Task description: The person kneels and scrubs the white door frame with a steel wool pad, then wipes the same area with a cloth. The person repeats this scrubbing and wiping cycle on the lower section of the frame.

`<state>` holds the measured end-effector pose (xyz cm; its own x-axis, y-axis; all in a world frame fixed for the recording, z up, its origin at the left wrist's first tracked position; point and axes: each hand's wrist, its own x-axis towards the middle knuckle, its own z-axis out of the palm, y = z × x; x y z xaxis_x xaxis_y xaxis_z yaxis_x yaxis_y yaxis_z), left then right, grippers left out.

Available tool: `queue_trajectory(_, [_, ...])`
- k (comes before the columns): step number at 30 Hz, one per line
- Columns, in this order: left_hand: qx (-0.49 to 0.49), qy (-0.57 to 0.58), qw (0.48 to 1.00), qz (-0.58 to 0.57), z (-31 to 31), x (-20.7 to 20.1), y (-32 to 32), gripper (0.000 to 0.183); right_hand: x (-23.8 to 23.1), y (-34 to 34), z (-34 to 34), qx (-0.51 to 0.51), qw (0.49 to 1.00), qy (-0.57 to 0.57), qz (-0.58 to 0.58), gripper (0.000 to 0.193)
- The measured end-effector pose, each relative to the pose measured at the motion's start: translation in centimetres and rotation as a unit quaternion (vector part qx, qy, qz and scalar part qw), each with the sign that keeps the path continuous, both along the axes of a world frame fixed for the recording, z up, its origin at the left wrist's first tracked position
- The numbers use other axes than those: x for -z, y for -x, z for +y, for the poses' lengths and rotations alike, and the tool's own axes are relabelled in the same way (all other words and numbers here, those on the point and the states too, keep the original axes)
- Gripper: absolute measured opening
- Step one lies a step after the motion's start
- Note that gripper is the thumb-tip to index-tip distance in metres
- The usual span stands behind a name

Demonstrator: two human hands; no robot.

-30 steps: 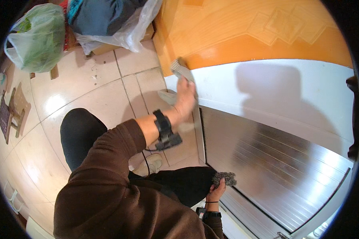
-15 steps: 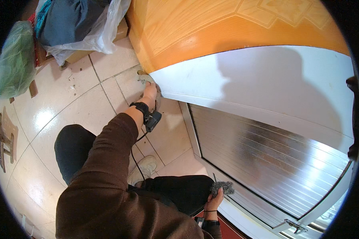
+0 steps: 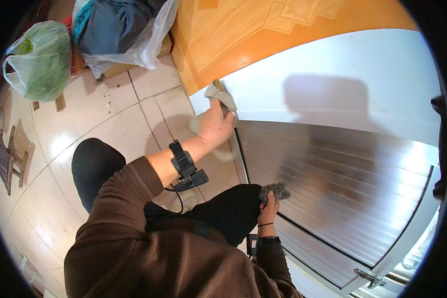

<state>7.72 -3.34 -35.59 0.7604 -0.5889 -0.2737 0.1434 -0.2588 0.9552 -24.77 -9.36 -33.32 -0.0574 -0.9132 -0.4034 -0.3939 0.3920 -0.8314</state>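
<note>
My left hand [image 3: 216, 124] reaches out to the white panel [image 3: 333, 84], its fingers closed on a grey-and-beige striped cloth [image 3: 224, 98] with a brown bit at the top. The cloth lies at the panel's left end, just below the orange wood-patterned surface [image 3: 263, 35]. Beside my bent knee, my right hand [image 3: 268, 213] grips a fuzzy dark-grey cloth [image 3: 274, 192], close to the shiny ribbed door panel [image 3: 342, 184]. A strapped black device sits on my left wrist.
A metal handle [image 3: 370, 279] juts from the door frame at lower right. Far left stand a pale green plastic bag [image 3: 44, 64] and a clear bag with dark fabric [image 3: 114, 30]. A small wooden stool [image 3: 10, 159] stands on the tiled floor [image 3: 99, 119].
My left hand has come up off the floor-level corner, with the striped cloth now against the white panel. The view has shifted, and my right hand appears higher, still holding the grey cloth.
</note>
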Motion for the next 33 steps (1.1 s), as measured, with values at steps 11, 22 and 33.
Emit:
queue_trajectory(11, [0.062,0.037,0.993,-0.096,1.8,-9.6,-1.3,0.035,-0.2,-1.4,0.1,-0.029,0.999,0.029,0.005,0.041])
queue_trajectory(22, [-0.112,0.479,0.86,0.137,4.1,-9.0,-8.3,0.03,-0.8,-3.5,1.1,-0.027,0.998,0.049,-0.004,0.028])
queue_trajectory(33, [-0.226,0.167,0.89,0.358,-2.5,5.7,-5.5,0.035,-0.6,-2.4,0.9,-0.01,1.0,0.027,-0.004,0.029])
